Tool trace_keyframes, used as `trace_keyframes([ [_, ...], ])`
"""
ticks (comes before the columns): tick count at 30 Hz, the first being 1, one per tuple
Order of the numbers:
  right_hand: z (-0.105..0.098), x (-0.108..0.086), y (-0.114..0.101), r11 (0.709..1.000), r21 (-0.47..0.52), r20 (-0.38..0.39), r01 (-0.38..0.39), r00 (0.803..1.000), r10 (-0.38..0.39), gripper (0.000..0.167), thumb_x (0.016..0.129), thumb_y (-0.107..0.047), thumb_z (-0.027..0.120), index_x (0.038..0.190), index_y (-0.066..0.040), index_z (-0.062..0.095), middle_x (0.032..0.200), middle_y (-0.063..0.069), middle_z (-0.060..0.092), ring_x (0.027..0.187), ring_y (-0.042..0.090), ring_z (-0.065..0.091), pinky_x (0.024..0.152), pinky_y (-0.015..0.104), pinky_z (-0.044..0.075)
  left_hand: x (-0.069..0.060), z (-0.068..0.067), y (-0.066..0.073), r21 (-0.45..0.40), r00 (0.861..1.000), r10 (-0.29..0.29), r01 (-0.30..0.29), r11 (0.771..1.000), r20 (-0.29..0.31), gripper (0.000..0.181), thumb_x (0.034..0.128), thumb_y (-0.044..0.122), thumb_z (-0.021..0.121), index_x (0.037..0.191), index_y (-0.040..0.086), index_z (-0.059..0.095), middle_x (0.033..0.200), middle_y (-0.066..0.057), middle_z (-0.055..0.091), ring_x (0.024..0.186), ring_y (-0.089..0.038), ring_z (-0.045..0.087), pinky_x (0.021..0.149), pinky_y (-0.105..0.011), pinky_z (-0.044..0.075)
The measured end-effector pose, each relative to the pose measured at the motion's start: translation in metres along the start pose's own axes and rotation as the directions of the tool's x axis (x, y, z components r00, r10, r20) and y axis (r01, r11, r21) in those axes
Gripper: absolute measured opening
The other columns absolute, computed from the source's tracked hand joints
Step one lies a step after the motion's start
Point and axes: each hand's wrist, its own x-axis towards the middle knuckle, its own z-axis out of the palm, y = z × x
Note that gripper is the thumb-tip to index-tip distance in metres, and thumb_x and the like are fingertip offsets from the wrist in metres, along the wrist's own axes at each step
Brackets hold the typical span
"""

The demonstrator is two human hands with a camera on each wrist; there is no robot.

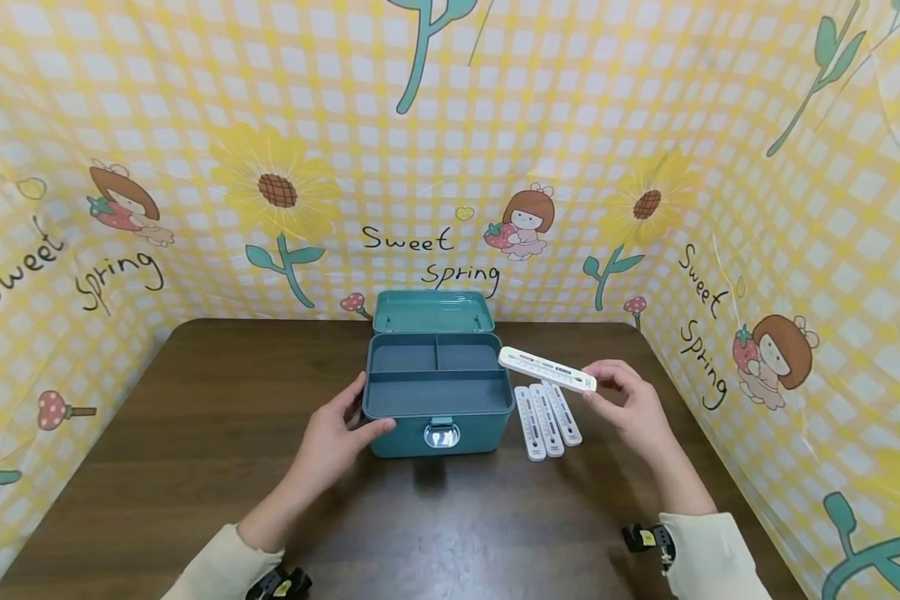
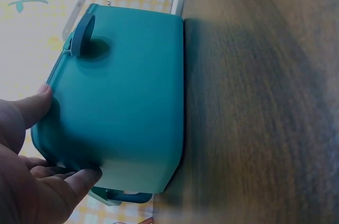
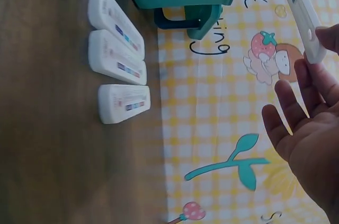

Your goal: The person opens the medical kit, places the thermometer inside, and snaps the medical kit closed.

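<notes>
A teal storage box (image 1: 397,440) stands on the table with its lid (image 1: 433,312) raised at the back and its divided tray (image 1: 427,393) bare. My left hand (image 1: 328,442) grips the box's front left corner, thumb on the front rim and fingers against the side. Right of the box, my right hand (image 1: 636,410) pinches one end of a white thermometer (image 1: 546,369) between thumb and fingers, its far end beside the box's right rim. Below it, three more white thermometers (image 1: 547,421) lie side by side on the table, also seen as thermometers (image 3: 121,61) in the right wrist view.
A silver clasp (image 1: 442,434) sits on the box's front. The brown wooden table (image 1: 232,417) is walled at the back and sides by a yellow checked cloth (image 1: 390,192) with printed figures. A black wrist camera (image 1: 648,537) is strapped by the right sleeve.
</notes>
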Motion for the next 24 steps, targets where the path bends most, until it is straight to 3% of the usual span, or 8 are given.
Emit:
trace_keyframes([
  [5, 0.002, 0.017, 0.006, 0.998, 0.019, 0.091, 0.066, 0.994, -0.068, 0.023, 0.090, -0.002, 0.078, 0.112, -0.005, 0.071, 0.119, 0.010, 0.066, 0.108, 0.008, 0.057, 0.092, 0.015, 0.046, 0.000, 0.000, 0.000, -0.001, 1.000, -0.002, 0.002, 1.000, -0.003, 0.099, 0.0858, 0.048, 0.080, 0.162, 0.013, 0.029, 0.162, -0.014, 0.039, 0.143, -0.028, 0.047, 0.104, -0.036, 0.049],
  [12, 0.006, 0.032, 0.001, 0.996, 0.002, 0.216, 0.084, 0.973, -0.082, 0.020, 0.092, -0.011, 0.078, 0.111, -0.015, 0.073, 0.119, 0.001, 0.065, 0.113, 0.012, 0.057, 0.099, 0.027, 0.046, 0.001, 0.001, 0.000, 0.000, 1.000, -0.007, 0.007, 1.000, 0.001, 0.099, 0.0851, 0.048, 0.081, 0.162, 0.012, 0.029, 0.161, -0.014, 0.041, 0.142, -0.029, 0.048, 0.104, -0.037, 0.049],
  [24, 0.018, 0.056, -0.008, 0.994, -0.037, 0.311, 0.103, 0.946, -0.087, 0.020, 0.090, -0.012, 0.080, 0.109, -0.012, 0.073, 0.120, 0.004, 0.066, 0.118, 0.021, 0.057, 0.107, 0.050, 0.045, 0.000, 0.000, 0.001, -0.013, 1.000, -0.009, 0.008, 1.000, -0.015, 0.098, 0.0842, 0.046, 0.083, 0.161, 0.013, 0.033, 0.157, -0.014, 0.046, 0.141, -0.026, 0.050, 0.103, -0.034, 0.051],
])
